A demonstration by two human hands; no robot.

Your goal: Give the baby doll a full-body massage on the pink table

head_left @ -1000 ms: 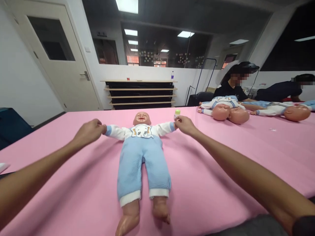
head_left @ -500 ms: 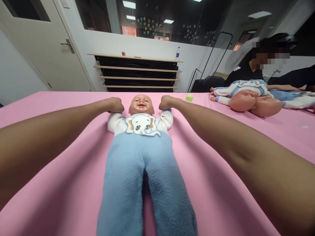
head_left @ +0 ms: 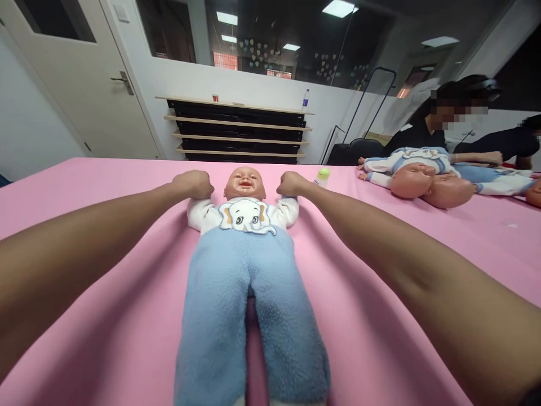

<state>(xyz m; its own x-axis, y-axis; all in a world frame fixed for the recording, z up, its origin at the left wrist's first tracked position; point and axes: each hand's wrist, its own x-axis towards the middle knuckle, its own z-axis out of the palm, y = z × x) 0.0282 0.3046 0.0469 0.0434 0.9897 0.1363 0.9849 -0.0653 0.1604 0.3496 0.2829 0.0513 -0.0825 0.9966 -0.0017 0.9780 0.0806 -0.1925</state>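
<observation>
A baby doll [head_left: 249, 265] lies on its back on the pink table cover [head_left: 139, 316], its head away from me. It wears blue fleece trousers and a white top with an elephant's face on the chest. Both its arms are raised beside its head. My left hand [head_left: 194, 184] is closed around the end of the doll's arm on the left. On the other side, my right hand [head_left: 291, 184] grips the doll's other arm in the same way. The doll's own hands are hidden inside my fingers.
Behind my right hand stands a bottle with a green cap [head_left: 323, 177]. Further right, more dolls [head_left: 412, 177] in similar clothes lie on the cover, with people [head_left: 431, 124] beside them. A shelf rack [head_left: 239, 132] stands against the back wall, left of a folded metal frame [head_left: 367, 107].
The view has tilted up slightly and sits a little further back. My right hand is a bit further from the doll's head, and more of the green-capped bottle shows. Both grips remain.
</observation>
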